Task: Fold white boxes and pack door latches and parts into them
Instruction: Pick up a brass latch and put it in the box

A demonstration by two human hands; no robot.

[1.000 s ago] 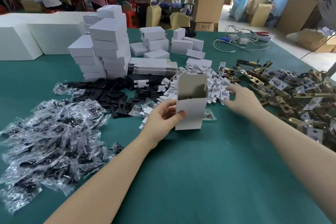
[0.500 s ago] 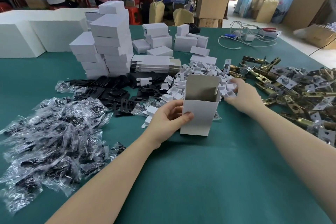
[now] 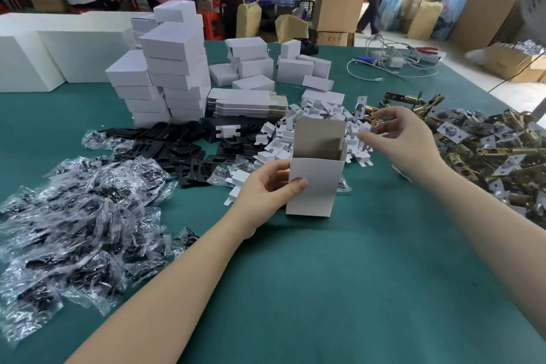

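A white box [image 3: 314,186] stands upright on the green table [image 3: 325,289], its top open and the rear flap raised so the grey-brown inside shows. The left hand [image 3: 266,186] grips it at the left side, thumb pressed across the front face and fingers curled behind. The right hand [image 3: 399,139] hovers just right of the open top, over the edge of a heap of small white card inserts [image 3: 322,124]; its fingers are loosely spread, and whether they pinch anything small I cannot tell (the fingertips blur against the pile). Brass door latches [image 3: 487,151] lie heaped further right. Left of the box are black plates [image 3: 165,145] and clear bagged parts [image 3: 74,216]; behind stand stacks of folded white boxes [image 3: 174,68] and a pile of flat box blanks [image 3: 248,102].
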